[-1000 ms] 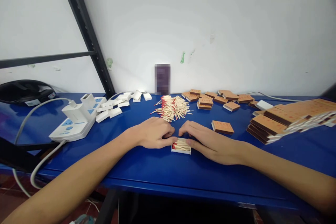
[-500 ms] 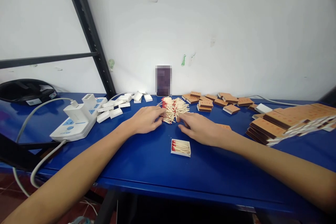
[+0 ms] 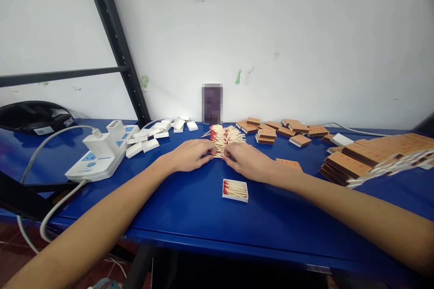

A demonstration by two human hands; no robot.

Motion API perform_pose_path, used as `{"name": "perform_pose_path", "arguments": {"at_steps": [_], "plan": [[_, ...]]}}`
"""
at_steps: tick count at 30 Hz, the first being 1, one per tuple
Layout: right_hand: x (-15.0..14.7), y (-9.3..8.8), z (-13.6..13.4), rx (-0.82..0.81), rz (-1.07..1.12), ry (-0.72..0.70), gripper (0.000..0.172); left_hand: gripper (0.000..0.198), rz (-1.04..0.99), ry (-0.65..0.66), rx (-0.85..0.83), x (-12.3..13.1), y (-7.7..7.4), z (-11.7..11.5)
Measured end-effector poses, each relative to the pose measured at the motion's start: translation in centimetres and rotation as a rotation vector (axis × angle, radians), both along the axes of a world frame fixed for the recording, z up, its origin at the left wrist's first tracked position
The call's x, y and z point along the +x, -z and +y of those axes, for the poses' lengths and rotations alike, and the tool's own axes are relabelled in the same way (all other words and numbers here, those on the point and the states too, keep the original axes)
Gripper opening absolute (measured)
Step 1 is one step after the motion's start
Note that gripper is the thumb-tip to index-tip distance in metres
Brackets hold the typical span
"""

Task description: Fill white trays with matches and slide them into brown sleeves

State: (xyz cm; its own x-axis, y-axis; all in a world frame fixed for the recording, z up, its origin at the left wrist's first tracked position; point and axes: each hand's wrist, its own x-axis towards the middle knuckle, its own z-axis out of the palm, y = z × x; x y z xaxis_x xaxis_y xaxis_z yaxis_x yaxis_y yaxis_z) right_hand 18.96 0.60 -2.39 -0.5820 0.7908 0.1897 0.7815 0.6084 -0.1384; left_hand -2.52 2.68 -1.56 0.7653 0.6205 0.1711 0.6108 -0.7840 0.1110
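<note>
Currently, your left hand (image 3: pixel 193 156) and right hand (image 3: pixel 251 162) face each other at the near edge of the match pile (image 3: pixel 230 134), fingers curled inward, fingertips among the sticks; the gap between the two hands is small, with matches showing in it; whether either hand pinches any sticks, you cannot tell, since the fingertips are partly hidden. Most of the pile lies just beyond your fingers, many of its red heads on the left side; closer to you than both hands, and apart from them, a white tray (image 3: pixel 234 198) sits flat on the blue table (image 3: pixel 190 212), filled with matches whose red heads point left. Left of your left hand, and farther off, white trays (image 3: pixel 150 145) lie in a loose heap, with a power strip (image 3: pixel 101 167) farther left; past your right hand, orange matchboxes (image 3: pixel 266 133) are scattered and partly stacked; one single matchbox (image 3: pixel 288 163) shows just behind your right forearm, partly covered by it; well to the right of that grip stands a bigger matchbox stack (image 3: pixel 369 151).
</note>
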Motion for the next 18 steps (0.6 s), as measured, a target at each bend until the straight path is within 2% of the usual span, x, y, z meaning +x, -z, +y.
{"name": "perform_pose_path", "arguments": {"at_steps": [8,12,18], "plan": [[2.1,0.0,-1.1,-0.008,0.055,-0.010,0.024,0.011,-0.004,-0.009,-0.011,0.0,-0.1,-0.1],[3.6,-0.6,-2.4,-0.022,0.109,-0.028,0.025,0.015,-0.008,-0.028,0.026,0.0,-0.1,-0.2],[4.7,-1.6,-4.3,-0.146,0.220,-0.109,0.023,0.020,-0.064,0.033,0.018,0.6,-0.6,-1.1]]}}
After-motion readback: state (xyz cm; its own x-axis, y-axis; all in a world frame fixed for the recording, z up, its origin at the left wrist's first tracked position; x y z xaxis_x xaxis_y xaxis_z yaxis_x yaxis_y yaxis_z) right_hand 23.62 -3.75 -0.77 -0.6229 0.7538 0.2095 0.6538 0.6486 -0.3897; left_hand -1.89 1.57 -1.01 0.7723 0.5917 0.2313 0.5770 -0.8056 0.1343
